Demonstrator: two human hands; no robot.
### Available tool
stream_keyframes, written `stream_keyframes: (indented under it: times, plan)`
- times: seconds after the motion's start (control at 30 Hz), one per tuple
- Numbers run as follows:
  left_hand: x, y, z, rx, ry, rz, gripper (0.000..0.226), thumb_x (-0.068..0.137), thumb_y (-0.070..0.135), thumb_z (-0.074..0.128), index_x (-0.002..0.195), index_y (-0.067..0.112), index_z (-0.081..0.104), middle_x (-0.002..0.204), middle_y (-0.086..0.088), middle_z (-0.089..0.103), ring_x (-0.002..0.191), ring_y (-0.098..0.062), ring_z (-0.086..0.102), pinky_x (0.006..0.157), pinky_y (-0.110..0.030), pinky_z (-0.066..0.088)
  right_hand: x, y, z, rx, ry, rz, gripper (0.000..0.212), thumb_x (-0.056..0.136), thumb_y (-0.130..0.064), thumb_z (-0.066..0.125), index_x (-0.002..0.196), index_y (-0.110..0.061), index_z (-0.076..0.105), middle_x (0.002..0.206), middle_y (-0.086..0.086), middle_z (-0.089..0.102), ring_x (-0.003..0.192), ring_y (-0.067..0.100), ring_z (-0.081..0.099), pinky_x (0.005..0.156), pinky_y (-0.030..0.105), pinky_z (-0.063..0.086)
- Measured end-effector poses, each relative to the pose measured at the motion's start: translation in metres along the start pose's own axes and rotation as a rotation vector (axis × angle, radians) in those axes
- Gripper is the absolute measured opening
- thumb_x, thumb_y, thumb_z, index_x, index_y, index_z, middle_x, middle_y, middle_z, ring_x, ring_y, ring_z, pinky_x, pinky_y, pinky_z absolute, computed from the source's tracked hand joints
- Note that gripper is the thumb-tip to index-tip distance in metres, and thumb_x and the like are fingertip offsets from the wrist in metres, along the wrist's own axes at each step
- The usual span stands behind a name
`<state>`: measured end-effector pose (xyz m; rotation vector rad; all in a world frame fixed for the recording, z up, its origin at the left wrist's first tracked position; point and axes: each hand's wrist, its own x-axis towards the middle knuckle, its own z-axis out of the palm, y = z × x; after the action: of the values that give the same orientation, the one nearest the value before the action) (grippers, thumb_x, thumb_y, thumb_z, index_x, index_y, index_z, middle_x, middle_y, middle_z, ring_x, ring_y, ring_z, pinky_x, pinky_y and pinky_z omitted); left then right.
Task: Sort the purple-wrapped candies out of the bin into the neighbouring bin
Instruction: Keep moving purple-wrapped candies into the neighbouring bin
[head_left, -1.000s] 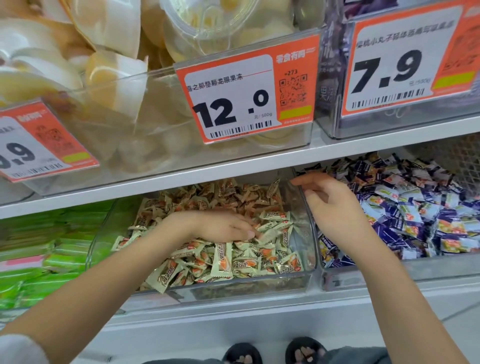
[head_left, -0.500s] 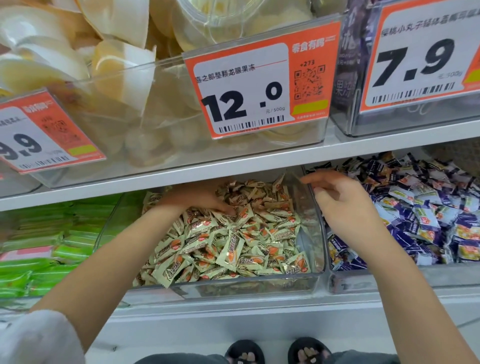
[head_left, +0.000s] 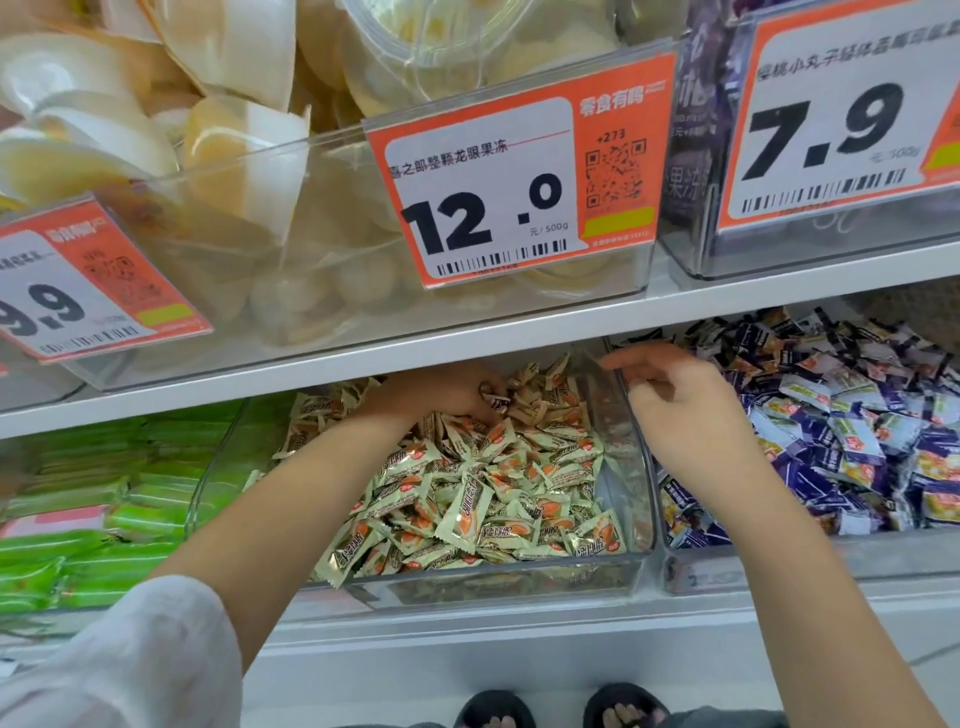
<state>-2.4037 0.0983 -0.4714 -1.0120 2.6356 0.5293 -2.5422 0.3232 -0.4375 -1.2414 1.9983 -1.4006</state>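
On the shelf (head_left: 467, 332), the left hand (head_left: 441, 389) had reached the bin's (head_left: 631, 467) back, pinching a purple candy (head_left: 500, 401); right hand (head_left: 675, 400) stayed released, ready to receive

1. Left hand (head_left: 441, 392): fingers partly hidden under the shelf edge (head_left: 467, 343); a small dark wrapper (head_left: 497, 401) sits at the fingertips, its colour too small to tell.
2. Beige candy bin (head_left: 631, 467): rear portion concealed behind the shelf edge.
3. Purple candy bin (head_left: 779, 564): cut off by the right frame edge.
4. Price tag reading "9.9" (head_left: 88, 286): blurred, cropped at left.
5. Price tag "7.9" (head_left: 841, 119): cropped top and right.
6. Feet (head_left: 558, 709): cut off at bottom.
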Motion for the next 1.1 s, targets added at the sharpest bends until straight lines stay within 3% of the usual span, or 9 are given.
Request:
stream_keyframes:
  times: [0.13, 0.27, 0.4, 0.53, 0.63, 0.73, 0.9, 1.0, 1.1]
  plan:
    - [-0.02, 0.0, -0.007, -0.198, 0.046, -0.016, 0.041, 0.079, 0.037, 0.073, 0.115, 0.028, 0.059, 0.129, 0.011, 0.051, 0.117, -0.01, 0.046, 0.089, -0.018, 0.03, 0.0, 0.001, -0.001, -0.001, -0.014, -0.009, 0.034, 0.092, -0.003, 0.044, 0.101, -0.029, 0.063, 0.093, -0.003, 0.068, 0.082, 0.029, 0.063, 0.066, 0.026, 0.049]
    - [-0.062, 0.012, -0.013, -0.445, 0.143, -0.023, 0.026, 0.073, 0.042, 0.076, 0.09, 0.046, 0.058, 0.076, 0.039, 0.055, 0.066, 0.018, 0.052, 0.059, 0.005, 0.034, 0.001, 0.001, -0.001, -0.004, -0.01, -0.026, 0.034, 0.093, -0.002, 0.043, 0.1, -0.028, 0.063, 0.09, -0.005, 0.067, 0.074, 0.026, 0.062, 0.052, 0.02, 0.044]
    - [-0.091, 0.024, -0.009, -0.341, 0.257, -0.034, 0.022, 0.072, 0.043, 0.077, 0.087, 0.049, 0.062, 0.11, 0.029, 0.051, 0.095, 0.005, 0.052, 0.081, -0.013, 0.041, -0.001, 0.002, -0.002, 0.005, -0.019, -0.05, 0.033, 0.094, -0.003, 0.042, 0.1, -0.028, 0.063, 0.086, 0.001, 0.068, 0.044, 0.011, 0.047, 0.041, 0.02, 0.037]
    - [-0.116, 0.03, 0.003, -0.363, 0.454, -0.04, 0.022, 0.082, 0.031, 0.071, 0.104, 0.032, 0.07, 0.114, 0.016, 0.06, 0.078, 0.015, 0.056, 0.054, 0.0, 0.038, -0.001, 0.001, -0.003, 0.004, 0.014, -0.071, 0.031, 0.092, -0.004, 0.046, 0.098, -0.029, 0.065, 0.089, -0.002, 0.069, 0.067, 0.016, 0.06, 0.062, 0.023, 0.049]
    - [-0.132, 0.039, 0.017, -0.437, 0.666, -0.075, 0.021, 0.084, 0.031, 0.068, 0.105, 0.034, 0.068, 0.11, 0.017, 0.062, 0.073, 0.012, 0.054, 0.063, 0.003, 0.039, -0.006, -0.01, -0.002, 0.008, 0.143, -0.178, 0.032, 0.088, -0.003, 0.051, 0.092, -0.032, 0.065, 0.084, -0.018, 0.064, 0.075, 0.009, 0.058, 0.062, 0.008, 0.042]
    - [-0.143, 0.053, 0.033, -0.564, 0.8, -0.092, 0.027, 0.083, 0.031, 0.068, 0.111, 0.027, 0.068, 0.105, 0.022, 0.061, 0.076, 0.019, 0.056, 0.071, 0.003, 0.041, -0.013, -0.02, -0.001, 0.036, 0.272, -0.373, 0.032, 0.085, -0.002, 0.056, 0.09, -0.031, 0.068, 0.081, -0.008, 0.067, 0.073, 0.011, 0.058, 0.064, 0.021, 0.047]
    - [-0.147, 0.077, 0.047, -0.887, 0.784, -0.036, 0.038, 0.071, 0.023, 0.08, 0.102, 0.033, 0.06, 0.085, 0.01, 0.074, 0.076, -0.009, 0.071, 0.072, -0.032, 0.058, -0.022, -0.027, 0.01, 0.031, -0.128, -0.357, 0.032, 0.085, -0.019, 0.066, 0.11, -0.038, 0.064, 0.09, -0.01, 0.063, 0.07, 0.001, 0.061, 0.065, 0.018, 0.054]
    - [-0.145, 0.084, 0.048, -0.861, 0.796, 0.014, 0.044, 0.071, 0.024, 0.082, 0.1, 0.034, 0.051, 0.079, 0.013, 0.073, 0.075, -0.005, 0.07, 0.072, -0.032, 0.057, -0.023, -0.027, 0.021, -0.043, -0.305, -0.345, 0.036, 0.083, -0.024, 0.07, 0.115, -0.038, 0.065, 0.096, -0.013, 0.061, 0.08, -0.002, 0.06, 0.073, 0.02, 0.053]
    - [-0.146, 0.089, 0.05, -0.839, 0.78, 0.1, 0.047, 0.071, 0.021, 0.081, 0.099, 0.036, 0.046, 0.076, 0.016, 0.072, 0.073, -0.001, 0.069, 0.066, -0.016, 0.053, -0.024, -0.028, 0.026, 0.021, -0.271, -0.299, 0.02, 0.082, -0.012, 0.072, 0.095, -0.026, 0.075, 0.088, -0.012, 0.065, 0.078, 0.007, 0.063, 0.074, 0.03, 0.055]
